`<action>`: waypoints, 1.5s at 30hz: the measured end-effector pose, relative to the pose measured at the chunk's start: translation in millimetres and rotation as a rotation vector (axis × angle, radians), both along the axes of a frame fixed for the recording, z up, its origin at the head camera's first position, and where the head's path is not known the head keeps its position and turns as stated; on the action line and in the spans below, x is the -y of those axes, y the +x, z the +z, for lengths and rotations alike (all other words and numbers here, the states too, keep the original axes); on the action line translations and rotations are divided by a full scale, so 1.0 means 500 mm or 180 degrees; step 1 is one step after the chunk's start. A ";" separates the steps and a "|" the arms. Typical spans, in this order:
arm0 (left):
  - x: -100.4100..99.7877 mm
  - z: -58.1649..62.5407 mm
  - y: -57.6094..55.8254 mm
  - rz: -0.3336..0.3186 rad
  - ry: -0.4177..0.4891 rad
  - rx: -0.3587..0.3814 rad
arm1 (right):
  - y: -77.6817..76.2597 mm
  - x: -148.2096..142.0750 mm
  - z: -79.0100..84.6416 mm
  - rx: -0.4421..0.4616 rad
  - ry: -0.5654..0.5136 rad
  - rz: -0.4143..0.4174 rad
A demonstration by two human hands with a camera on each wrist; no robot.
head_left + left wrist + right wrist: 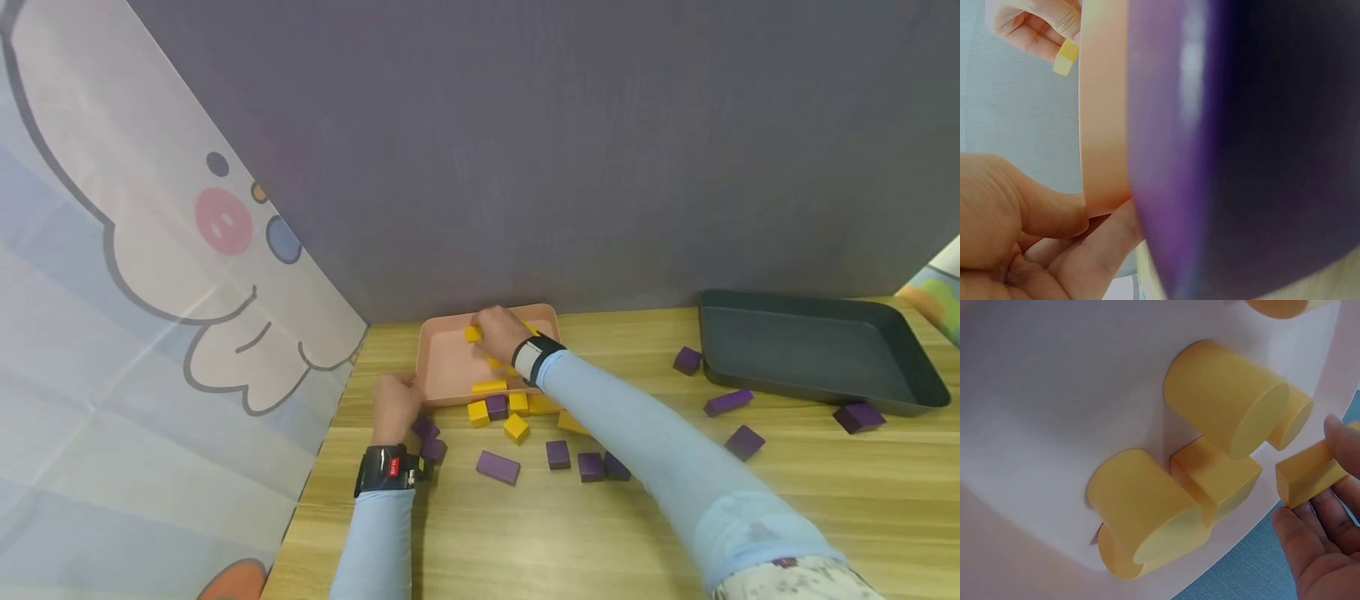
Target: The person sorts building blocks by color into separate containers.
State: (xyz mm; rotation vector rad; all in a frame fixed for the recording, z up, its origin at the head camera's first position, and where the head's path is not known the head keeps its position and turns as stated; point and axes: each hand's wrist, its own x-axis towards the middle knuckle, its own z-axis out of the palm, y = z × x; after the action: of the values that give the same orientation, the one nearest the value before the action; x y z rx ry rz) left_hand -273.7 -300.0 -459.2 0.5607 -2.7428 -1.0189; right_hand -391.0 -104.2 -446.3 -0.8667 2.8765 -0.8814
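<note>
My left hand (397,408) is at the near left corner of a pink tray (442,358). In the left wrist view its thumb and fingers pinch the tray's rim (1104,137). My right hand (498,333) is over the tray, holding a yellow block (1310,472) between thumb and fingertips. Inside the tray lie several yellow pieces, among them a thick cylinder (1229,394), another cylinder (1141,500) and a square block (1216,475). A purple block (1166,125) looms large and blurred beside the left hand.
Along the tray's front side are yellow blocks (516,429) and purple blocks (497,407). A long purple block (498,467) lies nearer. To the right stands a dark tray (810,342), with purple blocks (744,442) around it. A grey wall (525,167) rises behind.
</note>
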 end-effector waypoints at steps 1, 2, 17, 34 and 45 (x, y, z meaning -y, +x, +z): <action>-0.001 0.000 0.000 0.0008 0.0008 0.0004 | 0.001 0.000 0.001 0.0024 0.0033 -0.0001; -0.001 0.000 0.000 0.0014 0.0011 0.0010 | 0.001 0.001 0.001 0.0052 0.0063 -0.0010; -0.002 0.003 0.003 0.0025 0.0063 0.0013 | 0.001 -0.010 -0.002 0.0284 0.0155 -0.0100; 0.009 0.007 0.007 -0.0115 0.0093 0.0035 | 0.049 -0.122 0.051 0.0039 0.0047 -0.0188; 0.007 0.007 0.009 -0.0089 0.0082 0.0077 | 0.144 -0.283 0.051 -0.0555 0.0239 0.0147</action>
State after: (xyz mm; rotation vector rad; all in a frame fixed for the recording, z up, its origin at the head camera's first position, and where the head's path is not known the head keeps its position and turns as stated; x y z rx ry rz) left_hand -269.2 -303.7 -455.6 0.5437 -2.7699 -1.0619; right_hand -319.2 37.4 -420.9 -1.0471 2.9983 -0.7227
